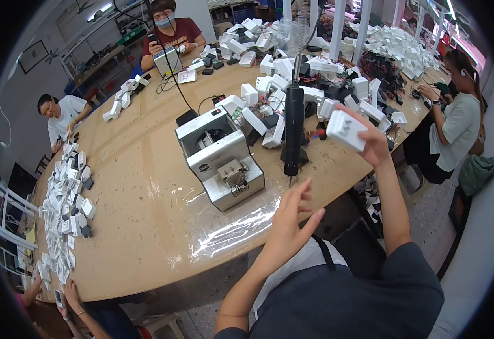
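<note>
My right hand [376, 144] is closed around a white plug-in adapter [346, 131], raised above the table's edge, its metal prongs showing. Lower and to the left, my left hand [290, 223] is empty, thumb spread from the fingers. Its fingertips are just below a black electric screwdriver [294, 130], which hangs upright from a coiled cord with its bit pointing down. Left of the screwdriver stands a grey metal screw feeder [216, 150] with an open top and a small block at its front.
Loose white housings and black parts [320, 79] are heaped behind the screwdriver. A long row of white adapters [66, 214] lines the table's [139, 226] left side. Co-workers sit at the far side [173, 34], left [68, 116] and right [456, 118]; another's hands [68, 296] show lower left.
</note>
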Demonstrator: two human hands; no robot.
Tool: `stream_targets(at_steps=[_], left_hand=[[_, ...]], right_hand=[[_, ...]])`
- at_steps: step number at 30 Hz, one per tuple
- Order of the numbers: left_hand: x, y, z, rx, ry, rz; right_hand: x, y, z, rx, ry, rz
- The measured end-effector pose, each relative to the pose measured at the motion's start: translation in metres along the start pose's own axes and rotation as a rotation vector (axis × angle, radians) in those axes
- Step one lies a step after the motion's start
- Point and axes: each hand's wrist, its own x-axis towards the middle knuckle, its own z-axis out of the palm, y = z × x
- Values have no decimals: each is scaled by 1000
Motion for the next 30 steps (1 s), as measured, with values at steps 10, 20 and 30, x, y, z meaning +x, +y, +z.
stream_targets(at_steps=[10,20,30], left_hand=[[28,-4,-5,-330,-208,-32],[-77,39,-100,385,157,40],[-109,-24,-114,817,157,102]], right_hand=[[-43,25,56,-89,-39,29],[-30,82,125,-396,-942,17],[-25,147,139,-745,-904,-38]])
